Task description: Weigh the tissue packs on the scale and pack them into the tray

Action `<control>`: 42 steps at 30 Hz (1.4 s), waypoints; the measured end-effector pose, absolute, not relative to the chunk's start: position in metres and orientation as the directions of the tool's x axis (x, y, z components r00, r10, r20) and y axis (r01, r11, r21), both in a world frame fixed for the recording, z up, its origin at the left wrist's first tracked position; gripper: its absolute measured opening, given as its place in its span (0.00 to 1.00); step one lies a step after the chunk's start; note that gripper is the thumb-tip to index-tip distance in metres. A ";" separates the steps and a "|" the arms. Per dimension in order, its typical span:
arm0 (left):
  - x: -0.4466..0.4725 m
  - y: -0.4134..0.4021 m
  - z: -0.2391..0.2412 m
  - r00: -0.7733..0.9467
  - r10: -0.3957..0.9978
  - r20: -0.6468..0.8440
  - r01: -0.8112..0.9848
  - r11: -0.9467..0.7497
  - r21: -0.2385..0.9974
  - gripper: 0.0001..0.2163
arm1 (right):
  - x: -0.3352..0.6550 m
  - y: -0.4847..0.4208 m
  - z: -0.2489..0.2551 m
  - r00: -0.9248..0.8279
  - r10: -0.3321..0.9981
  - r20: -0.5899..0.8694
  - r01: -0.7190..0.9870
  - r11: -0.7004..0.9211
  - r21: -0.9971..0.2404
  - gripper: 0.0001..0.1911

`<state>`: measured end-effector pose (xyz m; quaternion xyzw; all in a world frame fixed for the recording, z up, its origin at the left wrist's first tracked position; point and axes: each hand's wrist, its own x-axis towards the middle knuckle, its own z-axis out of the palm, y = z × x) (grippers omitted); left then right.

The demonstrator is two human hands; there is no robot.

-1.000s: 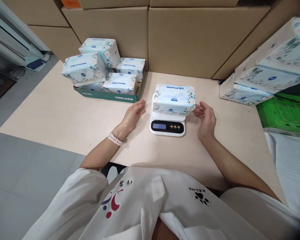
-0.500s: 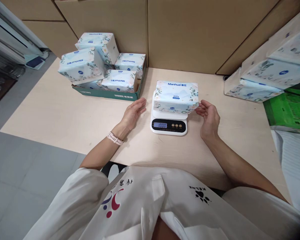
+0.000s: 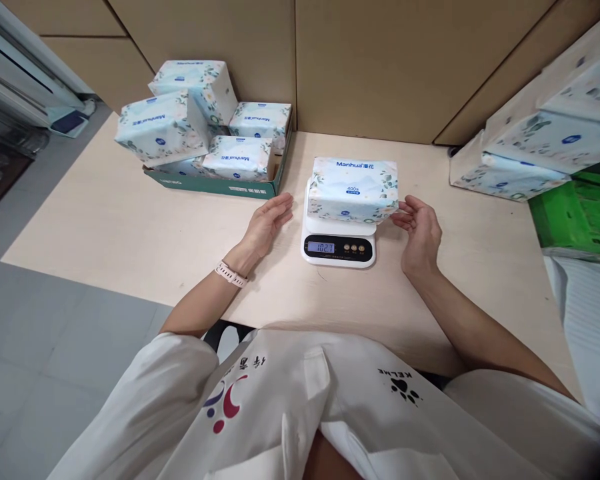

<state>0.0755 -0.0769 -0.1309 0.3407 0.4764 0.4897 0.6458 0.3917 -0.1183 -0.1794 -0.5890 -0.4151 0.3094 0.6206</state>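
A pack of tissues (image 3: 353, 190), printed with flowers and "Manhua", lies on a white digital scale (image 3: 339, 260). The lit display seems to read 102.7. My left hand (image 3: 267, 225) rests on the table to the left of the scale, apart from it, with fingers stretched out and nothing held. Just right of the pack, my right hand (image 3: 420, 233) has its fingers loosely curved and apart. Its fingertips are close to the pack's right edge; whether they touch it I cannot tell.
At the back left a green-sided carton (image 3: 210, 185) holds several tissue packs, some piled high. More tissue packs (image 3: 510, 175) are stacked on the right, beside a green crate (image 3: 577, 217). Large cardboard boxes (image 3: 370, 67) stand along the back of the table (image 3: 105, 233).
The scale's display has gone from about 100.0 to about 102.7. Both hands and the pack stay in place; the view has shifted very slightly.
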 end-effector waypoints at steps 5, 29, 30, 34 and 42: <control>0.075 -0.077 -0.131 0.070 0.957 -0.282 -0.296 0.290 0.910 0.12 | 0.391 -0.118 -0.179 0.471 0.872 0.136 0.105 0.098 -0.990 0.26; 0.075 -0.077 -0.133 0.076 0.963 -0.258 -0.307 0.269 0.913 0.12 | 0.391 -0.116 -0.181 0.479 0.865 0.152 0.098 0.119 -0.988 0.24; 0.075 -0.077 -0.133 0.076 0.963 -0.257 -0.306 0.268 0.913 0.12 | 0.391 -0.116 -0.182 0.479 0.864 0.157 0.104 0.122 -0.987 0.24; 0.075 -0.078 -0.133 0.075 0.967 -0.245 -0.306 0.256 0.917 0.13 | 0.392 -0.114 -0.183 0.490 0.861 0.138 0.062 0.124 -0.990 0.24; 0.076 -0.077 -0.132 0.072 0.964 -0.255 -0.312 0.265 0.912 0.13 | 0.386 -0.121 -0.175 0.493 0.854 0.165 0.088 0.139 -0.986 0.26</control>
